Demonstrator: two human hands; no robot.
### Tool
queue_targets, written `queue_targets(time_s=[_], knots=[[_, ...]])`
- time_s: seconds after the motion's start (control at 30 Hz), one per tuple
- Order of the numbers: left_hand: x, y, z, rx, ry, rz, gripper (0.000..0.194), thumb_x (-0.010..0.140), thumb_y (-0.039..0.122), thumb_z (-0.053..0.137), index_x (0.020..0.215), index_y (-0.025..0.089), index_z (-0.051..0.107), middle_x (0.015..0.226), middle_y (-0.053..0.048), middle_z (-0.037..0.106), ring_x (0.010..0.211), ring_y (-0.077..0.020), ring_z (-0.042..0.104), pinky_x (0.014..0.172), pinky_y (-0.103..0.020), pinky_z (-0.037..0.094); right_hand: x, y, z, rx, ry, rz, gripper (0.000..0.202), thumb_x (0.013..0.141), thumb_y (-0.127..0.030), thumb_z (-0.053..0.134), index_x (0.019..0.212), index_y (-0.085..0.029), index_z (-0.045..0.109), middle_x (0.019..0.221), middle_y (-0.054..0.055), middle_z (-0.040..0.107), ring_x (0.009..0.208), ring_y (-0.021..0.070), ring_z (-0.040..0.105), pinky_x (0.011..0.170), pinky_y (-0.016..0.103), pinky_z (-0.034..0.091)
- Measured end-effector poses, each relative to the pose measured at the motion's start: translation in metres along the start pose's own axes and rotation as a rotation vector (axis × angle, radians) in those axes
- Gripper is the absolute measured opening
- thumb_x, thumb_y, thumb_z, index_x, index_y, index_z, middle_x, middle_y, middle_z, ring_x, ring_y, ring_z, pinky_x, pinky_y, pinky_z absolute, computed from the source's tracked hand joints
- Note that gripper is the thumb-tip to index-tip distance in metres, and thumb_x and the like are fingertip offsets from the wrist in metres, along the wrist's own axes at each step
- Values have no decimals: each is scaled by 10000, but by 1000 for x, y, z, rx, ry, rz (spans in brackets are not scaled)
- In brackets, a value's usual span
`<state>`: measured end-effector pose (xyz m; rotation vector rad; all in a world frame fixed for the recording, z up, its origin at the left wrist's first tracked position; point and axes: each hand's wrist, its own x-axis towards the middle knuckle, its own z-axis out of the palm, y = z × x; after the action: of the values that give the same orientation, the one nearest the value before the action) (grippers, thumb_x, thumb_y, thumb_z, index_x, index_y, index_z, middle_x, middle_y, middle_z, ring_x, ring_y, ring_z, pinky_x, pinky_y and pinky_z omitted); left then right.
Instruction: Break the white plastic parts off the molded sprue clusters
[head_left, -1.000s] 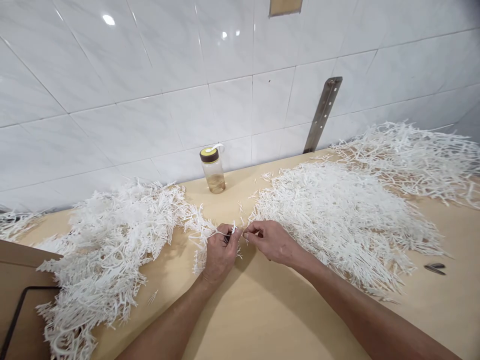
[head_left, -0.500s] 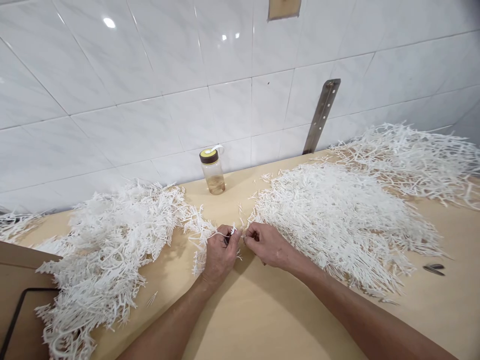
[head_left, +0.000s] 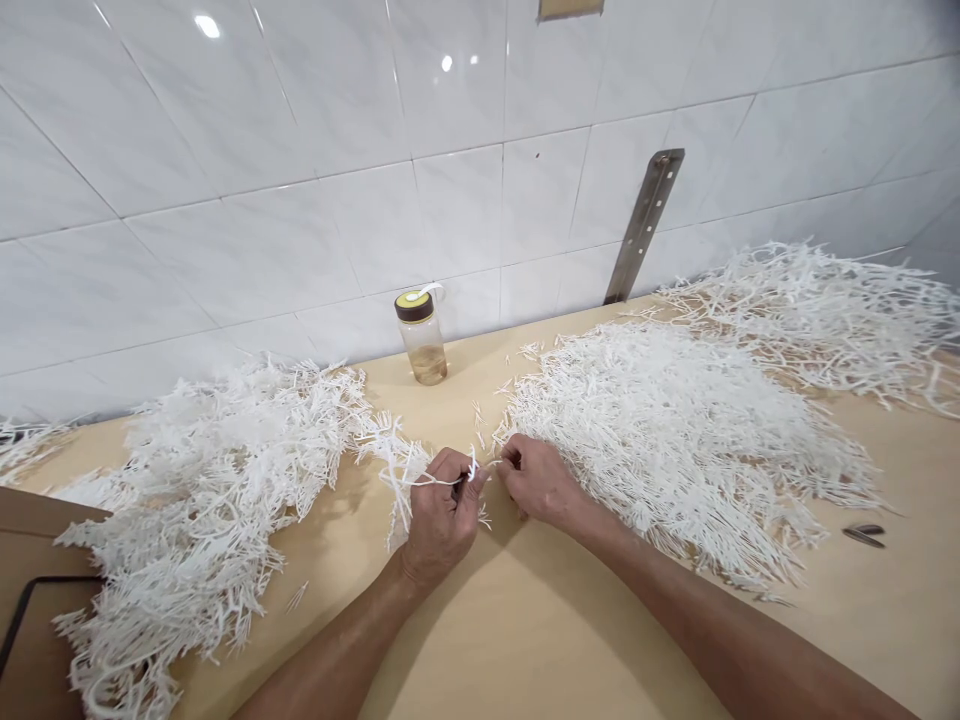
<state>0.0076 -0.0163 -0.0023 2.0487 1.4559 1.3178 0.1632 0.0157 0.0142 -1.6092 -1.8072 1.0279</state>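
My left hand (head_left: 444,510) is closed in a pinch on a thin white branched plastic strand (head_left: 429,481). The strand trails left toward loose white pieces beside the hand. Something dark shows between the left fingers, too small to make out. My right hand (head_left: 541,478) is close by, thumb and fingers pinched together; a thin pale tip shows between the two hands, but what the right fingers grip is hidden. Next to the right hand lies a large heap of fine white branched plastic pieces (head_left: 667,430). A second heap (head_left: 225,480) spreads to the left.
A clear bottle (head_left: 427,350) with a dark and yellow lid stands at the back. Longer white strands (head_left: 832,310) lie back right. A metal bracket (head_left: 645,225) leans by the tiled wall. A small dark tool (head_left: 865,535) lies right; a cardboard box (head_left: 45,590) is at left.
My right hand has moved slightly right and up, away from the left hand, widening the gap. The strand in my left hand stands a little higher. The view has shifted slightly.
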Motion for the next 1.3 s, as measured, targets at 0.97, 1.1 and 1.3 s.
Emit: queue_targets(time_s=[0.97,1.1,1.3], knots=[[13,-5,3,-348,27,-461,397,944,519,449,833,177,618,618,19,540,553,-122,520,532,-223,447,2,20,8,-61,193,-301,186,889,-154,464,957,-172,637,870,70,676,781,187,625,731,322,503],[14,0,3,-298,17,-388,418,917,520,493,742,172,645,679,-26,631,683,-167,591,622,-246,468,3,24,11,68,366,-405,201,888,-152,453,1012,-176,609,975,95,675,870,195,634,752,314,514],[12,-1,6,-177,94,-344,432,918,526,481,709,180,633,683,-23,632,665,-161,565,649,-255,448,3,29,31,250,238,-311,182,909,-206,453,1031,-206,589,919,40,703,699,150,638,615,262,502]])
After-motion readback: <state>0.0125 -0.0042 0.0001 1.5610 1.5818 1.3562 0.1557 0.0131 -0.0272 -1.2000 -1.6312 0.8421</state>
